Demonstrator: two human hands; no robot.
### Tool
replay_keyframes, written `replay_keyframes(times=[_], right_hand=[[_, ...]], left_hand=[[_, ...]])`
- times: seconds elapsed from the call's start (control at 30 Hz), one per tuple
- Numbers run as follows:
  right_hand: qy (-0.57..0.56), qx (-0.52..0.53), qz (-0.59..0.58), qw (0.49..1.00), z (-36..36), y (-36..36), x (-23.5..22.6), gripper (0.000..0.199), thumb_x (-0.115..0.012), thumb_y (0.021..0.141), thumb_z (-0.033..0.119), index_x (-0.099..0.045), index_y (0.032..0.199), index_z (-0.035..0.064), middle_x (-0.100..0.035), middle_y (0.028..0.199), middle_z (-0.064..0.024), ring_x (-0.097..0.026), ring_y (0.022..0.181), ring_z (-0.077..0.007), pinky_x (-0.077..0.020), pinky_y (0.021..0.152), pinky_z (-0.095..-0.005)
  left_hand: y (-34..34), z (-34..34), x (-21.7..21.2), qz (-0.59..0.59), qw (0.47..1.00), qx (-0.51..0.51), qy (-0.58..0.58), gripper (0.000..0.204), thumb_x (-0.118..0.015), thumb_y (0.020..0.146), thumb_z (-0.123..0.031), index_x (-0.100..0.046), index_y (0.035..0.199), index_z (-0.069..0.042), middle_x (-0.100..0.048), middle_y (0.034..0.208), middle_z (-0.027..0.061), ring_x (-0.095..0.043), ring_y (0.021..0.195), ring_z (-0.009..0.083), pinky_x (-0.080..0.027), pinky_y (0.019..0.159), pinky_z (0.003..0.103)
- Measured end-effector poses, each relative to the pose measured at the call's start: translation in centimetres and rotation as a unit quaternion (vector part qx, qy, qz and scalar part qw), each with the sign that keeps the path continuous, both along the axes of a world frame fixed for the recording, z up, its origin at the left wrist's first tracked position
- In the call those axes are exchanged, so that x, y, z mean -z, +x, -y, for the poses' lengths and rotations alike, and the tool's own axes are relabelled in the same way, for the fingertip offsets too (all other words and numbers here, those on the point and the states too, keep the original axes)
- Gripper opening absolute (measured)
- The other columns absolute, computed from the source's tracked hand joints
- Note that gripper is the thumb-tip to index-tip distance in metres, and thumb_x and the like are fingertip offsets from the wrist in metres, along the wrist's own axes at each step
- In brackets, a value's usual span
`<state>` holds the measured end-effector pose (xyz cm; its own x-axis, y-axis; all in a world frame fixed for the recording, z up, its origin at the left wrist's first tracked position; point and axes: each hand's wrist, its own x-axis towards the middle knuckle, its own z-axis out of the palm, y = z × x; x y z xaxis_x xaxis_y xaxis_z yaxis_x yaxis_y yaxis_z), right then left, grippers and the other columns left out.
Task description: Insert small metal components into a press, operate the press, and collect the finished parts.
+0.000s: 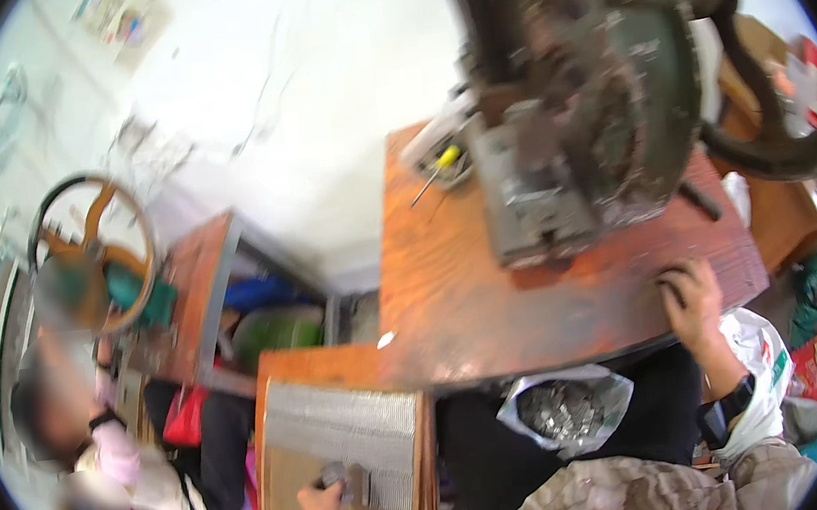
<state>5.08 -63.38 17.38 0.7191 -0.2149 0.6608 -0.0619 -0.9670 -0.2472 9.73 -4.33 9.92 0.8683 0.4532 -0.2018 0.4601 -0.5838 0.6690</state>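
My left hand is at a wooden-framed tray low on the left. Its fingers are closed round a small grey metal piece, whose exact kind is blurred. Close beside it in the tray stands a grey block. Rows of fine silvery pieces cover the tray's upper and right part. On the right, my right hand rests at the near edge of the wooden tabletop. Its fingers are bent but apart, with nothing visible in them. A heavy, worn press stands over the tabletop.
An open bag of small metal pieces lies on my lap. A yellow-handled screwdriver sits in a container beside the press. Right of me hangs a white plastic bag. At the left, another person sits by a machine with a large wheel.
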Motion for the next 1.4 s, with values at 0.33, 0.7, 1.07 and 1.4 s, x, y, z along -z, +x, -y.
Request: replay_keyframes(times=[0.33,0.7,1.07,1.4], right_hand=[[0.011,-0.009,0.006,1.000,0.8,-1.0,-0.5,0.017,-0.065,0.068,0.010,-0.062,0.084,0.0077,-0.057,0.093,-0.0084,-0.053,0.093,-0.0287,-0.0433,0.076,-0.0385],[0.016,-0.033,0.008,0.999,1.1,-0.9,-0.7,0.024,-0.066,0.065,0.011,-0.061,0.088,0.0081,-0.057,0.096,-0.0083,-0.053,0.094,-0.0287,-0.0436,0.075,-0.0393],[0.051,-0.082,0.020,0.995,0.8,-0.4,-1.6,0.021,-0.066,0.067,0.009,-0.062,0.088,0.0065,-0.056,0.099,-0.0092,-0.052,0.095,-0.0301,-0.0438,0.078,-0.0400],[0.184,-0.167,0.082,0.965,-3.5,13.6,-7.1,0.054,-0.076,0.064,0.020,-0.055,0.110,0.0011,-0.054,0.110,-0.0178,-0.051,0.102,-0.0369,-0.0427,0.088,-0.0412]], left_hand=[[14.1,31.4,-19.2,0.168,0.904,0.391,-0.032,0.042,-0.072,0.061,-0.019,-0.063,0.091,0.009,-0.066,0.076,0.0179,-0.064,0.070,0.0166,-0.050,0.066,0.029],[18.0,44.1,-19.7,0.249,0.889,0.374,0.082,0.039,-0.072,0.062,-0.024,-0.065,0.084,0.007,-0.065,0.077,0.0211,-0.065,0.076,0.0314,-0.050,0.071,0.036],[21.6,39.6,-14.4,0.281,0.809,0.504,-0.113,0.033,-0.051,0.076,-0.002,-0.056,0.108,0.001,-0.058,0.100,0.0194,-0.054,0.095,0.0350,-0.040,0.088,0.037],[20.8,41.1,-13.7,0.291,0.820,0.466,-0.161,0.036,-0.054,0.079,-0.003,-0.056,0.115,-0.004,-0.053,0.116,0.0173,-0.044,0.112,0.0336,-0.035,0.097,0.039]])
